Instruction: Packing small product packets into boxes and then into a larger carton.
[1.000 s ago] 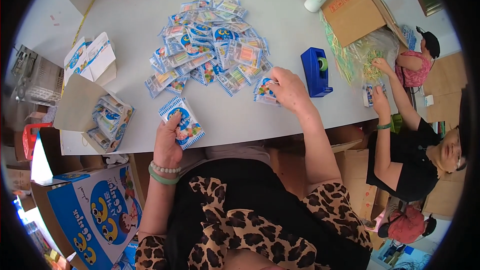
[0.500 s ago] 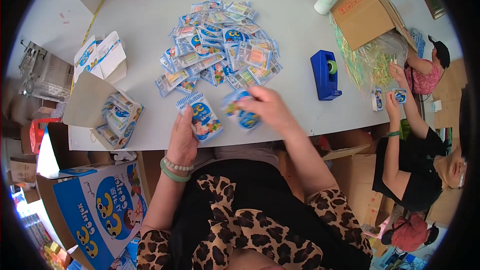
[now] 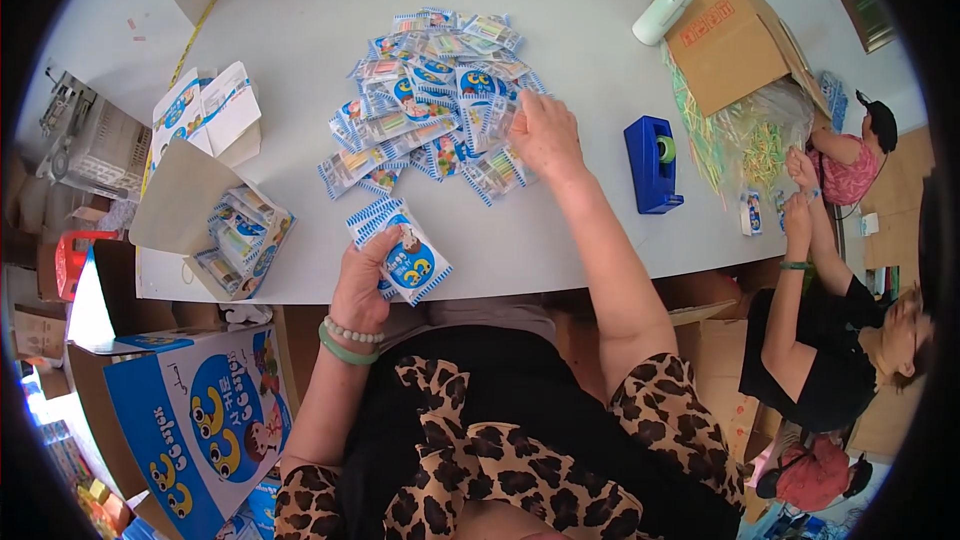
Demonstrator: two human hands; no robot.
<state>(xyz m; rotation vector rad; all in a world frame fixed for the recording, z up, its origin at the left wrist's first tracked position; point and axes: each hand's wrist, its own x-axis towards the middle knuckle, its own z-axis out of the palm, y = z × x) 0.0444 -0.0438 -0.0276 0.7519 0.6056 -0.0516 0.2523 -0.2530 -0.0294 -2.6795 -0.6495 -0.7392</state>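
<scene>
Pale grey and broad, the desk [image 3: 330, 0] carries a loose heap of small blue-and-white packets [image 3: 440, 100] near its middle. At the near edge of the desk, the left hand [image 3: 362, 285] holds a small stack of packets [image 3: 405, 252], thumb on top and fingers curled underneath, pinching the stack. The right hand [image 3: 545, 130] rests palm down on the right side of the heap, its fingers bent onto the packets there; whether they have closed on one cannot be told. Just right of that hand stands a blue tape dispenser [image 3: 650, 165]. To the left, an open carton [image 3: 215, 230] lying on its side at the desk's edge is partly filled with the same packets, and a folded printed box [image 3: 205, 110] lies beyond it. At the far right corner sit a brown cardboard box [image 3: 730, 35], a pale green bottle [image 3: 662, 13] and a clear bag of coloured sticks [image 3: 750, 135]. Another person's hands [image 3: 800, 190] are raised beside that bag.
</scene>
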